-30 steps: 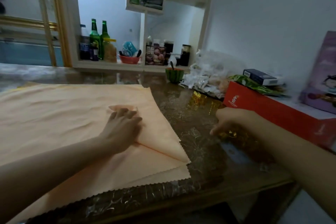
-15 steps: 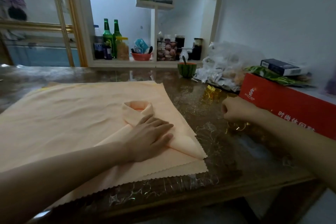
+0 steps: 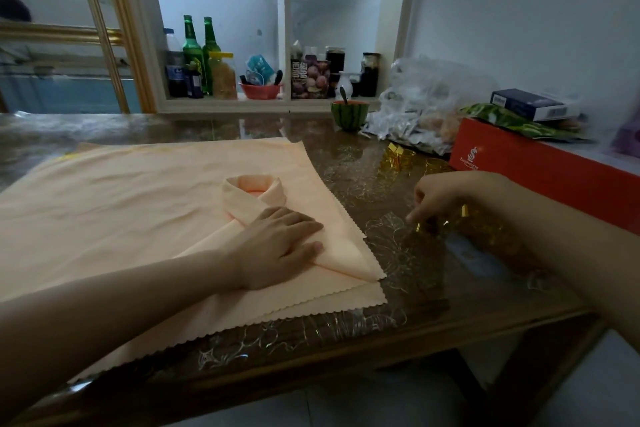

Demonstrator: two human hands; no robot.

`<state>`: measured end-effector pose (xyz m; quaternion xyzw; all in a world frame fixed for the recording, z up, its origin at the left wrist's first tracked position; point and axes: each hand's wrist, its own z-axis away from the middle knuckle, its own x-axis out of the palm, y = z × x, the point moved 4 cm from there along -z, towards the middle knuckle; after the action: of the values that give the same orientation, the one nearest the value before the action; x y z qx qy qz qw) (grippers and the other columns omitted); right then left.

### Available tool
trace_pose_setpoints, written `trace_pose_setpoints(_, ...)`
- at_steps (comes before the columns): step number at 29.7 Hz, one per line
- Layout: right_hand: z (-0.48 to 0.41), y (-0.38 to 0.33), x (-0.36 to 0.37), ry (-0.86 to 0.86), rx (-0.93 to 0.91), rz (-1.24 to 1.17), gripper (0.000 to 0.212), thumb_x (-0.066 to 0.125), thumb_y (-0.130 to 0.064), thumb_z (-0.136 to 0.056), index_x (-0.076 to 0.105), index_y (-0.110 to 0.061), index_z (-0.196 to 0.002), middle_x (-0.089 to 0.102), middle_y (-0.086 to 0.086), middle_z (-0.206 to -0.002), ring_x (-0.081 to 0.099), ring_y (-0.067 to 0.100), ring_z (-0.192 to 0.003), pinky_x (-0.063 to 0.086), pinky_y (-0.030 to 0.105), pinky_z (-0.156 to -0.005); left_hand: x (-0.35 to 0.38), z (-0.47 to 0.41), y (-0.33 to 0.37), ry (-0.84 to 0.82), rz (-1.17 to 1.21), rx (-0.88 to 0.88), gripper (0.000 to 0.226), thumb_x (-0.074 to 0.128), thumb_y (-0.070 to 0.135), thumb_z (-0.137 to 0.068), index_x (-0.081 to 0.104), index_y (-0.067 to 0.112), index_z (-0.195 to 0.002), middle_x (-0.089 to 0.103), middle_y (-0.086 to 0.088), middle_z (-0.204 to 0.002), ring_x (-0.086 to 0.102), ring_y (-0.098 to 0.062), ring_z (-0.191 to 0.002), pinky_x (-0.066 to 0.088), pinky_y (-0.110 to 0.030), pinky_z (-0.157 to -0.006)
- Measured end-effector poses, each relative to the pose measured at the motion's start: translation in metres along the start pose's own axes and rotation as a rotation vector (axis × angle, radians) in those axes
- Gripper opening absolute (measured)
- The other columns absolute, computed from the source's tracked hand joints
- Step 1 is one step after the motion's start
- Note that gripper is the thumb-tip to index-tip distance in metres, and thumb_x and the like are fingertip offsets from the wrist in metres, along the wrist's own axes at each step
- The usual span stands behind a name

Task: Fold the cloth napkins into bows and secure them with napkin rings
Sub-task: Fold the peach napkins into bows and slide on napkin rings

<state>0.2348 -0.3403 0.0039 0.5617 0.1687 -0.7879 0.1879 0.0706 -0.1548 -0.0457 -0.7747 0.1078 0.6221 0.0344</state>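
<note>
The left hand [image 3: 280,246] lies flat, fingers straight, pressing the crossed tails of the looped napkin [image 3: 273,196] atop a stack of peach cloths [image 3: 121,204] on the desk [image 3: 346,163]; the right hand [image 3: 446,198] curls its fingers down among gold napkin rings [image 3: 398,157] beside the stack; whether it grips one, I cannot tell.

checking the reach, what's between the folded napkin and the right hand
In the head view, only the flat napkins' edge and bare table separate the folded napkin and right hand.
</note>
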Motion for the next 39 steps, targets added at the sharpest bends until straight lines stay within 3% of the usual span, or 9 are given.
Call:
trace_pose_setpoints(5, -0.003, 0.001, 0.019, 0.192, -0.07, 0.03, 0.019, 0.055, 0.002, -0.084, 0.051, -0.016, -0.09, 0.056, 0.004, -0.099, 0.055, 0.019, -0.088, 0.044, 0.022, -0.062, -0.001, 0.001, 0.002, -0.009, -0.021, 0.037, 0.082, 0.007, 0.062, -0.079, 0.038, 0.021, -0.142, 0.046, 0.003, -0.137, 0.037, -0.009, -0.127, 0.013, -0.024, -0.108)
trace_pose_setpoints(11, 0.01, -0.03, 0.013, 0.365, -0.313, -0.314, 0.02, 0.058, -0.001, -0.085, 0.051, -0.02, -0.085, 0.049, -0.005, -0.082, 0.05, 0.008, -0.075, 0.039, 0.015, -0.061, -0.001, 0.002, 0.003, 0.0, -0.058, 0.062, 0.08, 0.012, 0.065, -0.081, 0.041, 0.018, -0.139, 0.047, 0.0, -0.128, 0.042, -0.014, -0.119, 0.013, -0.024, -0.106)
trace_pose_setpoints(18, 0.043, -0.114, 0.018, 0.124, -0.577, -0.689, 0.02, 0.066, 0.0, -0.08, 0.057, -0.016, -0.089, 0.06, 0.002, -0.083, 0.06, 0.009, -0.071, 0.049, 0.017, -0.061, -0.002, 0.001, 0.0, 0.067, -0.004, -0.012, 0.056, 0.022, 0.06, -0.082, 0.054, 0.022, -0.107, 0.05, 0.006, -0.104, 0.043, -0.01, -0.096, 0.028, -0.026, -0.095)
trace_pose_setpoints(22, 0.038, -0.123, 0.023, 0.059, -0.502, -0.89, 0.017, 0.05, 0.0, -0.091, 0.055, -0.015, -0.088, 0.06, 0.008, -0.085, 0.061, 0.012, -0.065, 0.052, 0.019, -0.055, -0.003, 0.003, -0.004, 0.132, 0.091, -0.113, 0.02, 0.044, 0.037, -0.093, 0.056, 0.021, -0.089, 0.048, 0.011, -0.09, 0.042, -0.005, -0.086, 0.028, -0.024, -0.087)
trace_pose_setpoints(26, 0.038, -0.121, 0.029, 0.099, -0.464, -0.968, 0.021, 0.053, 0.006, -0.088, 0.051, -0.013, -0.099, 0.062, 0.009, -0.078, 0.062, 0.012, -0.059, 0.055, 0.019, -0.053, -0.003, 0.002, -0.01, 0.206, 0.109, -0.174, 0.015, 0.05, 0.025, -0.092, 0.052, 0.022, -0.077, 0.041, 0.016, -0.077, 0.037, 0.0, -0.072, 0.028, -0.025, -0.076)
trace_pose_setpoints(31, 0.045, -0.124, 0.031, 0.3, -0.499, -0.601, 0.049, 0.068, -0.004, -0.081, 0.048, -0.01, -0.126, 0.067, 0.006, -0.093, 0.063, 0.016, -0.082, 0.055, 0.031, -0.078, -0.004, 0.003, -0.01, 0.234, 0.145, -0.174, 0.013, 0.05, 0.02, -0.09, 0.053, 0.026, -0.079, 0.043, 0.019, -0.077, 0.04, -0.001, -0.075, 0.028, -0.024, -0.079)
trace_pose_setpoints(35, 0.054, -0.135, 0.032, 0.471, -0.54, -0.047, 0.042, 0.056, -0.019, -0.09, 0.045, -0.015, -0.13, 0.065, 0.006, -0.109, 0.059, 0.025, -0.102, 0.05, 0.041, -0.085, -0.005, 0.004, -0.008, 0.267, 0.135, -0.171, 0.024, 0.051, 0.015, -0.088, 0.044, 0.03, -0.071, 0.038, 0.021, -0.076, 0.036, -0.003, -0.075, 0.026, -0.024, -0.081)
trace_pose_setpoints(38, 0.055, -0.138, 0.031, 0.438, -0.578, -0.007, 0.039, 0.053, -0.02, -0.091, 0.043, -0.014, -0.129, 0.063, 0.005, -0.105, 0.058, 0.026, -0.099, 0.049, 0.04, -0.082, -0.01, 0.008, -0.005, 0.331, 0.183, -0.191, 0.008, 0.046, 0.023, -0.081, 0.05, 0.025, -0.088, 0.042, 0.016, -0.089, 0.035, -0.003, -0.087, 0.028, -0.024, -0.09)
trace_pose_setpoints(39, 0.054, -0.137, 0.03, 0.42, -0.589, -0.054, 0.038, 0.053, -0.02, -0.091, 0.044, -0.014, -0.128, 0.063, 0.004, -0.101, 0.058, 0.026, -0.097, 0.049, 0.04, -0.081, -0.011, 0.009, -0.004, 0.335, 0.188, -0.191, 0.025, 0.042, 0.025, -0.078, 0.052, 0.023, -0.1, 0.042, 0.014, -0.1, 0.033, -0.001, -0.094, 0.025, -0.023, -0.096)
